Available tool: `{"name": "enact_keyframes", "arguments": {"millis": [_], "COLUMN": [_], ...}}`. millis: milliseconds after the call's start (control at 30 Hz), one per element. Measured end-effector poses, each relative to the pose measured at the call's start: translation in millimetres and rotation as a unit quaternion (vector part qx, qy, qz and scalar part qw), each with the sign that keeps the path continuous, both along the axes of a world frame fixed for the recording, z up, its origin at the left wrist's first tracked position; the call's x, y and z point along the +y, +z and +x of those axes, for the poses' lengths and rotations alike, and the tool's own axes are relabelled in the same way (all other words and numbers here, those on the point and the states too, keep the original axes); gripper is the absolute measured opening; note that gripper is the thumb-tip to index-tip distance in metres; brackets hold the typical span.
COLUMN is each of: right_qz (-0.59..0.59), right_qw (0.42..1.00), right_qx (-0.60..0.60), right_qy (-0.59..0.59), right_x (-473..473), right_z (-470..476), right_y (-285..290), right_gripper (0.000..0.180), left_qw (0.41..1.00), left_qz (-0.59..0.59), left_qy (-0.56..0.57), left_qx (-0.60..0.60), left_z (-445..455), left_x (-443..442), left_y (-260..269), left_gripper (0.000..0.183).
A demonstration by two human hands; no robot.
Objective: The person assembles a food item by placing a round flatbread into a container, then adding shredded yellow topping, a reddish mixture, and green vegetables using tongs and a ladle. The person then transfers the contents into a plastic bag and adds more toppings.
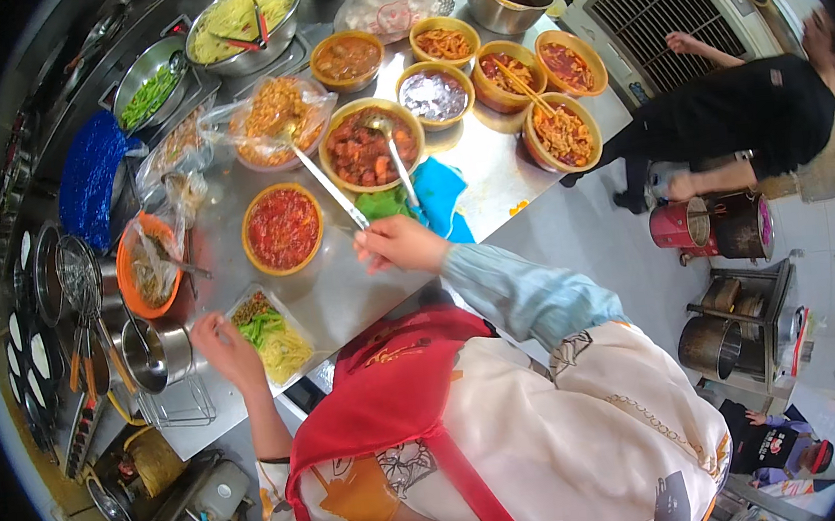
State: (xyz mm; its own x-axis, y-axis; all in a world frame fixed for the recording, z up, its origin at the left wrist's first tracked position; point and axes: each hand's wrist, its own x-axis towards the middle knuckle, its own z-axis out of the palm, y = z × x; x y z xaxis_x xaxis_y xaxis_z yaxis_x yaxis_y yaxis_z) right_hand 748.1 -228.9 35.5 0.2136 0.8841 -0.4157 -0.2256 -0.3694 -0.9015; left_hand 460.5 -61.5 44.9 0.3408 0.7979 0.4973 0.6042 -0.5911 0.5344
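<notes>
My right hand (399,245) is closed on the handle end of a long metal spoon (323,179), whose bowl rests in the plastic-lined bowl of crumbly orange-brown food (269,116). My left hand (228,346), fingers apart and holding nothing, hovers at the left edge of a clear rectangular container (280,345) with noodles, chopped greens and a brown topping. Ahead of my hands stand a yellow bowl of red sauce (283,230) and a yellow bowl of chunky red-brown food (365,149) with another spoon (396,158) in it. A blue cloth (439,190) lies beside my right hand.
Several yellow bowls of food, one (561,133) with chopsticks, stand at the back right. An orange bowl (133,269), a metal pot (155,357) and strainers (80,278) are on the left. A person in black (750,115) stands beyond the steel table (361,296); another person (778,444) is at lower right.
</notes>
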Motion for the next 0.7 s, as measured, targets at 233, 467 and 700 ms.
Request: {"name": "enact_keyframes", "arguments": {"millis": [233,467,700], "right_qz": [0.018,0.057,0.136], "right_qw": [0.991,0.966,0.911], "right_qx": [-0.127,-0.244,-0.382], "right_qy": [-0.031,-0.065,0.078], "right_x": [-96,-57,63], "right_z": [119,186,159], "right_y": [68,105,113], "right_gripper": [0.030,0.025,0.023], "left_qw": [0.969,0.986,0.993], "left_qz": [0.018,-0.025,-0.008], "left_qy": [-0.245,-0.160,0.090], "left_qx": [0.025,0.045,0.075], "left_z": [156,139,31], "left_x": [-73,-104,-71], "left_y": [45,40,38], "left_gripper": [0.021,0.018,0.015]}}
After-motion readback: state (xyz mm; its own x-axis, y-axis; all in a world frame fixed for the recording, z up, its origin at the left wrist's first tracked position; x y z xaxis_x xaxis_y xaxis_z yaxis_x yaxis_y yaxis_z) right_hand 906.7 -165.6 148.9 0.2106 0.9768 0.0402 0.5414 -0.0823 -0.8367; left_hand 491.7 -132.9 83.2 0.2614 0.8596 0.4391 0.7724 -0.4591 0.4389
